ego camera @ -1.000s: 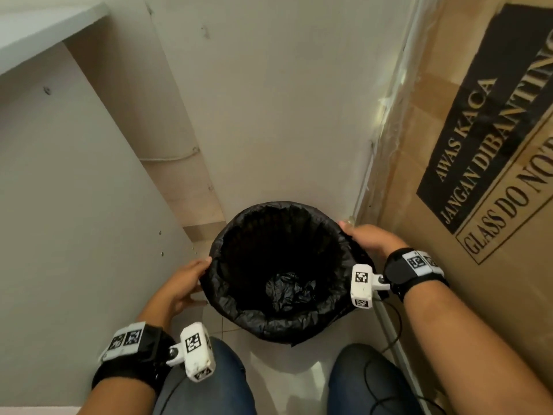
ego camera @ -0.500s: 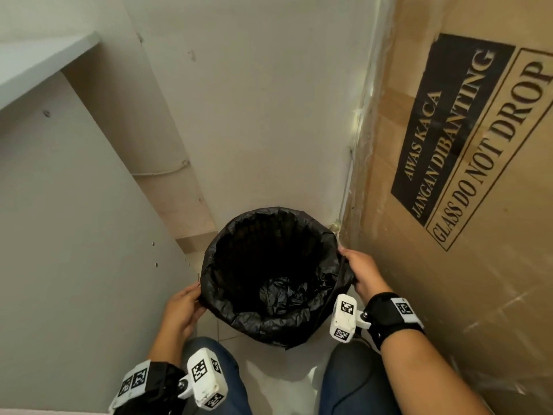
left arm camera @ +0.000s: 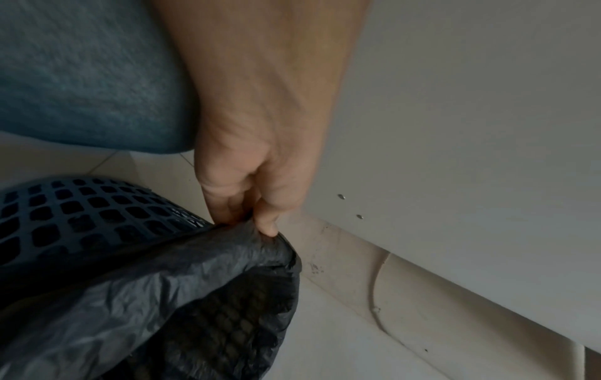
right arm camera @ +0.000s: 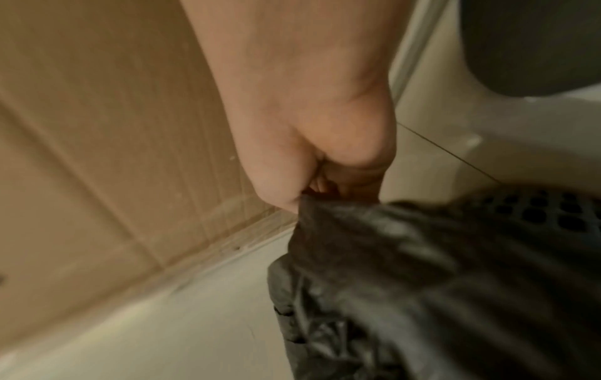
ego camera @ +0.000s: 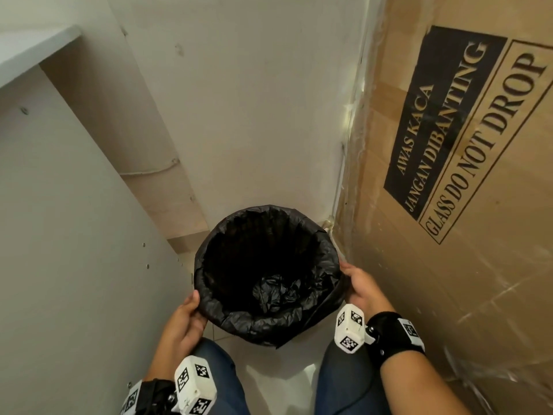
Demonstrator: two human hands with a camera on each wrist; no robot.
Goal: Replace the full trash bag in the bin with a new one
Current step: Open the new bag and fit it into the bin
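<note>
**Fresh liner pulled down over a bin in a tight corner**

A black trash bag (ego camera: 269, 295) lines a black lattice-walled bin (left arm camera: 65, 213) standing on the pale tiled floor (ego camera: 287, 372), wedged between a white cabinet panel (ego camera: 74, 265) on the person's left and a large cardboard carton (ego camera: 449, 265) printed "GLASS DO NOT DROP" on the right. The bag's mouth is folded outward over the rim, and its bottom lies crumpled and loose inside, which suggests this is the new liner and that little of the job is left.

The left hand (left arm camera: 257, 195) pinches the folded cuff between thumb and fingertips on the bin's left side. The right hand (right arm camera: 325, 164) has its fingers curled tight round a bunch of the same plastic on the opposite side, though that view is blurred. Holding the cuff at two opposite points would let the person draw the overhang down evenly so the bag does not slip into the bin.

Against the pictures from a moment before, both hands have slid from the upper rim round to the near, lower part of the bin, and the wrists sit closer to the person's knees (ego camera: 215, 372). The head camera has swung so that more of the carton's lettering shows. The bin itself appears to stand in the same corner.
</note>
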